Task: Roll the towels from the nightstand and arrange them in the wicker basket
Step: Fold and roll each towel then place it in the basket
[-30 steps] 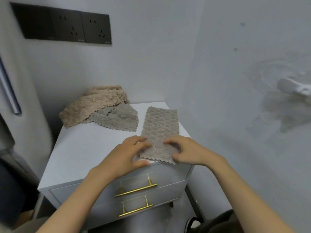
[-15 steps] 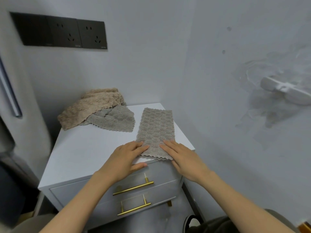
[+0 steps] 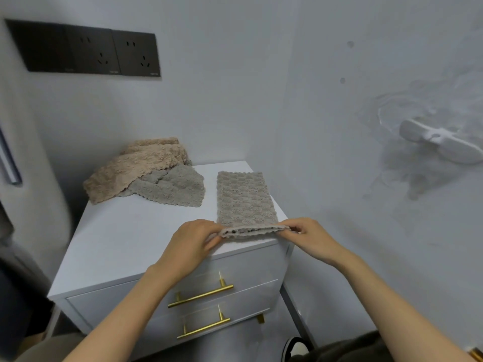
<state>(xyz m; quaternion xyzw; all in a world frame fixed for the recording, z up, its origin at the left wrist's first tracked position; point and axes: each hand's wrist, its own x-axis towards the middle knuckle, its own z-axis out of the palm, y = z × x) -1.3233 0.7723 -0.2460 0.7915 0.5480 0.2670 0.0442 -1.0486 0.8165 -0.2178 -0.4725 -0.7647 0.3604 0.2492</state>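
A grey-beige textured towel [image 3: 244, 199], folded into a long strip, lies on the right side of the white nightstand [image 3: 136, 241]. Its near edge is lifted off the top. My left hand [image 3: 193, 239] pinches the near left corner and my right hand [image 3: 305, 233] pinches the near right corner. At the back left of the nightstand a tan towel [image 3: 138, 165] lies bunched over a grey towel [image 3: 172, 186]. No wicker basket is in view.
The nightstand stands in a corner, with walls behind and to the right. Two drawers with gold bar handles [image 3: 201, 296] face me. Black wall sockets [image 3: 86, 48] sit high on the back wall. A white fixture [image 3: 441, 142] juts from the right wall. My shoe [image 3: 295, 346] is on the floor.
Both hands went from pressing flat on the strip's near end to pinching its two near corners. The near edge is now lifted off the nightstand.
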